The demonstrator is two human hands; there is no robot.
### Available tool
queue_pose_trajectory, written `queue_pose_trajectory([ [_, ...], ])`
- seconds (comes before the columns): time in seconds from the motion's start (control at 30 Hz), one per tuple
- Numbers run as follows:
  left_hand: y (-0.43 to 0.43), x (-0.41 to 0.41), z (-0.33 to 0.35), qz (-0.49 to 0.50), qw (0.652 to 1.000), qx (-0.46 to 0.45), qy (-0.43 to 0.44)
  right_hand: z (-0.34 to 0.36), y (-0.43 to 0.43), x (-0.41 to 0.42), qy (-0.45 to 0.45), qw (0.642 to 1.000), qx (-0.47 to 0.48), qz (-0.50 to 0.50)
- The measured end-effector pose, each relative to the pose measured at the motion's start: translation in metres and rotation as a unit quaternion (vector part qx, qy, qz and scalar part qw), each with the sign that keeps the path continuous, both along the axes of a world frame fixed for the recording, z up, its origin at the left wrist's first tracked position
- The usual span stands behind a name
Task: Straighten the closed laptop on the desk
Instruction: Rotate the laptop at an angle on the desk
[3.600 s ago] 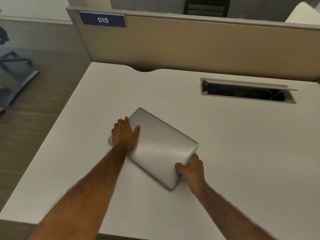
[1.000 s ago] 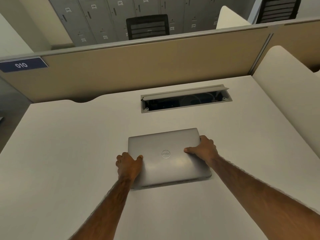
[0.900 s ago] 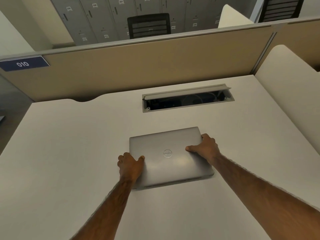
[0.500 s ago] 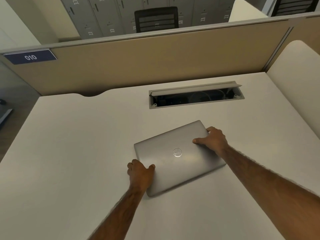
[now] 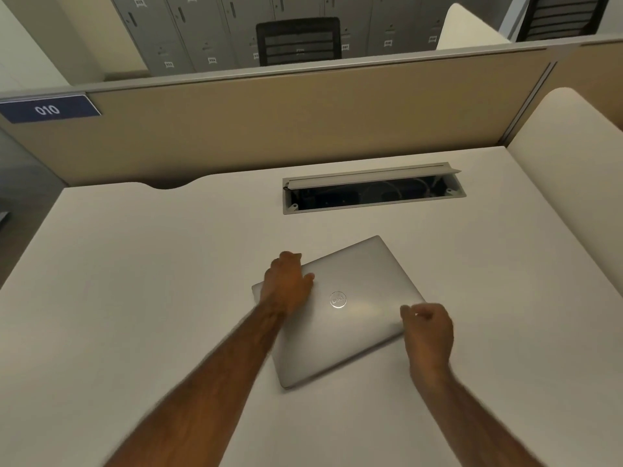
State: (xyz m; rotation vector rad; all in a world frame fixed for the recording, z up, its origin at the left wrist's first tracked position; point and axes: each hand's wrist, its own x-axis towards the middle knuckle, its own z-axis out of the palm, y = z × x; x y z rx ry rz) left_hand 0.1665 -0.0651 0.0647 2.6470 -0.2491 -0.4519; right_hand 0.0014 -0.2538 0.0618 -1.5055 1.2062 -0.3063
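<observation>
A closed silver laptop (image 5: 350, 318) with a round logo lies flat on the white desk (image 5: 135, 298), turned askew so its far right corner points toward the cable slot. My left hand (image 5: 286, 284) rests on the laptop's left edge, fingers over the lid and rim. My right hand (image 5: 428, 332) sits at the laptop's right near corner, fingers curled against the edge with the thumb on the lid.
An open cable slot (image 5: 372, 190) with a raised flap is set into the desk behind the laptop. A beige partition (image 5: 303, 126) with a blue "010" label (image 5: 49, 109) bounds the far edge. A cream side panel (image 5: 573, 170) stands at the right.
The laptop has rotated counterclockwise from nearly square to clearly askew. My left hand moved up along the left edge; my right hand slid from the far right corner down to the near right corner.
</observation>
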Motion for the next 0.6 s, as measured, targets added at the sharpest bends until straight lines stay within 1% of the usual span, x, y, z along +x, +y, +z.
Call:
queue_pose_trajectory([
  [0.03,-0.009,0.008,0.0,-0.033,0.999,-0.003,0.029,-0.002,0.01,-0.011,-0.008,0.998,0.064,-0.016],
  [0.1,-0.022,0.02,-0.004,-0.071,0.995,0.003,0.07,-0.003,0.031,-0.025,-0.012,0.98,0.194,-0.046],
  [0.13,-0.027,0.023,-0.007,-0.074,0.994,0.005,0.077,-0.002,0.041,-0.027,-0.013,0.969,0.241,-0.053],
  [0.2,-0.034,0.028,-0.01,-0.067,0.995,0.0,0.078,-0.002,0.057,-0.026,-0.021,0.956,0.287,-0.052],
  [0.27,-0.037,0.03,-0.012,-0.063,0.996,0.002,0.07,-0.002,0.066,-0.021,-0.04,0.954,0.292,-0.055],
  [0.37,-0.039,0.031,-0.015,-0.065,0.996,0.004,0.064,-0.005,0.074,-0.015,-0.06,0.957,0.275,-0.074],
  [0.5,-0.037,0.035,-0.017,-0.065,0.995,-0.012,0.072,-0.009,0.08,-0.014,-0.067,0.962,0.248,-0.094],
  [0.6,-0.035,0.038,-0.016,-0.064,0.994,-0.016,0.085,-0.008,0.08,-0.012,-0.085,0.961,0.248,-0.089],
])
